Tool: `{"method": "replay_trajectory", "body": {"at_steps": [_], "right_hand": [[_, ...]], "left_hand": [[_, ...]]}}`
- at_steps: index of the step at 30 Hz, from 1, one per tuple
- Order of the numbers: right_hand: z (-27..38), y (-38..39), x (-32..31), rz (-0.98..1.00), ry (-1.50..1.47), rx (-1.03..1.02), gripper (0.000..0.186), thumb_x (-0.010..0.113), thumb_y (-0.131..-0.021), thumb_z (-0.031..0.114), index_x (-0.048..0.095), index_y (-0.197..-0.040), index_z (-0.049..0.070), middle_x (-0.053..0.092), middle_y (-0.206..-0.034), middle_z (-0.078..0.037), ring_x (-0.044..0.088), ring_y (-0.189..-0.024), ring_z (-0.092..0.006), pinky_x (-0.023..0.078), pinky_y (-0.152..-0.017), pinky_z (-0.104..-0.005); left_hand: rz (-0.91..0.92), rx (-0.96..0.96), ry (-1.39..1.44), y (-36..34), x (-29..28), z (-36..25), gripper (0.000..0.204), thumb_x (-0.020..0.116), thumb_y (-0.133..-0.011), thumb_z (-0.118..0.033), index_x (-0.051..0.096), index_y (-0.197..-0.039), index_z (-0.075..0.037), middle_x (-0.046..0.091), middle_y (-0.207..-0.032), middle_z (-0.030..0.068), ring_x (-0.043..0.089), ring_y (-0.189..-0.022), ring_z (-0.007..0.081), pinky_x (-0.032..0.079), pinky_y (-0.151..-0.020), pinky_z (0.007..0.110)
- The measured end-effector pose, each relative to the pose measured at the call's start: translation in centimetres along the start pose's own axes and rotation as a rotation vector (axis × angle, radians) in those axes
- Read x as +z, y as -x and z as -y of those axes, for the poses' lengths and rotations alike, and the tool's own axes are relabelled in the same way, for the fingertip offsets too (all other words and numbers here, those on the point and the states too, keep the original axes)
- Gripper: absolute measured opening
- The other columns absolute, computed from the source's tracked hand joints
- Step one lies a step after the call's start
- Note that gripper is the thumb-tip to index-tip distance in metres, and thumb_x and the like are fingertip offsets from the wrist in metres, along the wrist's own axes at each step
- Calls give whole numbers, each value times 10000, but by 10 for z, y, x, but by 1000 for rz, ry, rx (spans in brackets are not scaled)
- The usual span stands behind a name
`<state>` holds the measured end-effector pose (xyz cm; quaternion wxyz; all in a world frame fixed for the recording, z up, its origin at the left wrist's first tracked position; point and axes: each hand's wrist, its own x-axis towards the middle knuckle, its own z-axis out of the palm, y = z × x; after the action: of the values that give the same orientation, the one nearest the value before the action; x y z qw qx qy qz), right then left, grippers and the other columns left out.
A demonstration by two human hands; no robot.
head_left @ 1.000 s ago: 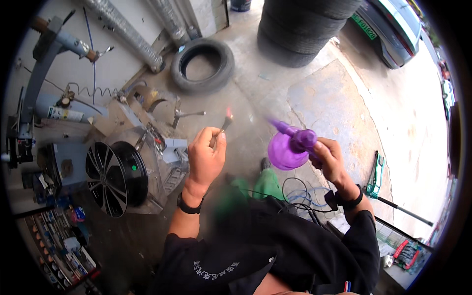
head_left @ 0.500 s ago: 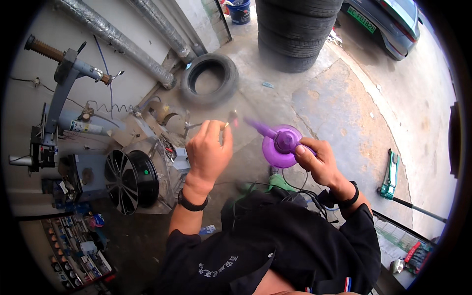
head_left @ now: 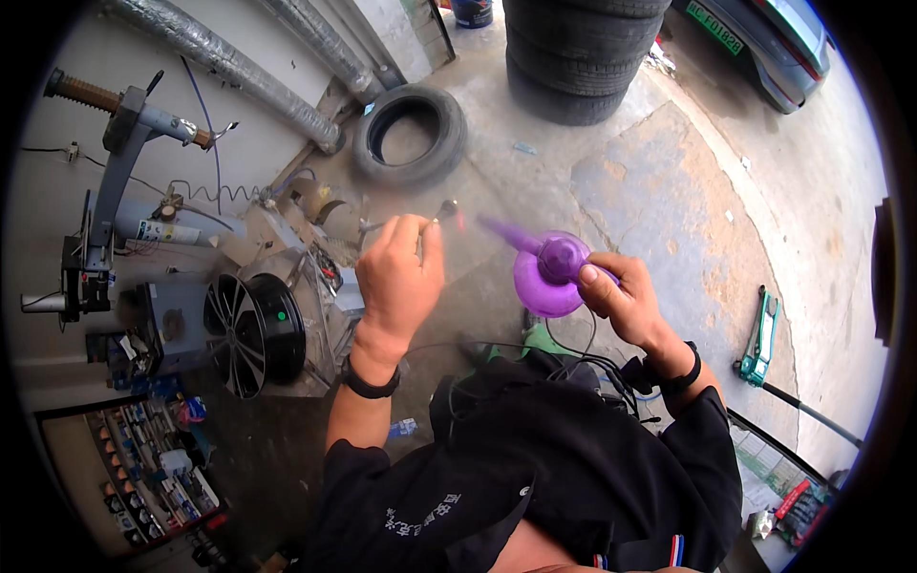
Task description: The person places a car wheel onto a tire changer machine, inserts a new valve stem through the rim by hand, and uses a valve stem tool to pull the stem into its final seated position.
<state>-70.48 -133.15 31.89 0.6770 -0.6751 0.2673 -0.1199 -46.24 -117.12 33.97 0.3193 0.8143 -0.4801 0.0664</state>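
Note:
My right hand (head_left: 623, 301) is wrapped round the grip of a purple spray bottle (head_left: 549, 294), seen from above with its round body and a blurred nozzle pointing left. My left hand (head_left: 399, 272) is raised to the left of it, fingers pinched together. From that pinch sticks out a small slim thing (head_left: 447, 208) with a dark, blurred end and a pinkish spot beside it; its kind cannot be made out. The nozzle points toward this small thing, a short gap apart. Both hands are above the floor.
A loose tyre (head_left: 409, 137) lies beyond my hands, with a tyre stack (head_left: 578, 57) behind it. A black wheel rim (head_left: 272, 329) stands on a machine at left, near a grey machine arm (head_left: 119, 172). A green floor jack (head_left: 761, 339) is at right; a car (head_left: 778, 48) stands far right.
My left hand has shifted slightly left and nearer to me in the view. The spray bottle has moved a little up and right, still in my right hand.

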Motion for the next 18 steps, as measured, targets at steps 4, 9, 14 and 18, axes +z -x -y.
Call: {"method": "replay_trajectory", "body": {"at_steps": [4, 9, 14, 18], "right_hand": [[-24, -22, -19, 21, -42, 121, 502, 589, -998, 457, 608, -760, 15, 548, -645, -4, 491, -593, -81, 388, -531, -276], [-105, -69, -55, -50, -129, 328, 483, 577, -1001, 459, 643, -848, 5, 593, -723, -38, 543, -641, -108, 428, -556, -290], [-271, -113, -91, -161, -173, 614, 451, 644, -938, 423, 680, -925, -27, 648, -824, -74, 584, -715, -157, 474, -659, -313], [-453, -135, -102, -351, 19, 833, 324, 679, -851, 308, 692, -947, -1, 649, -869, -75, 586, -787, -177, 459, -658, -325]], "left_hand": [[24, -86, 31, -1, 3, 7, 121, 635, -947, -117, 628, -868, -24, 613, -763, 124, 578, -625, 295, 448, -581, 379], [105, -316, 270, -7, 25, 25, 212, 589, -993, -151, 647, -857, 1, 604, -706, 99, 546, -612, 210, 434, -588, 351], [172, -659, 462, 27, 76, 71, 306, 553, -1030, -192, 638, -830, 24, 508, -676, -35, 413, -646, 54, 345, -571, 263], [235, -1060, 528, 96, 120, 109, 249, 563, -1025, -176, 651, -866, -6, 407, -642, -84, 309, -573, 16, 222, -520, 233]]}}
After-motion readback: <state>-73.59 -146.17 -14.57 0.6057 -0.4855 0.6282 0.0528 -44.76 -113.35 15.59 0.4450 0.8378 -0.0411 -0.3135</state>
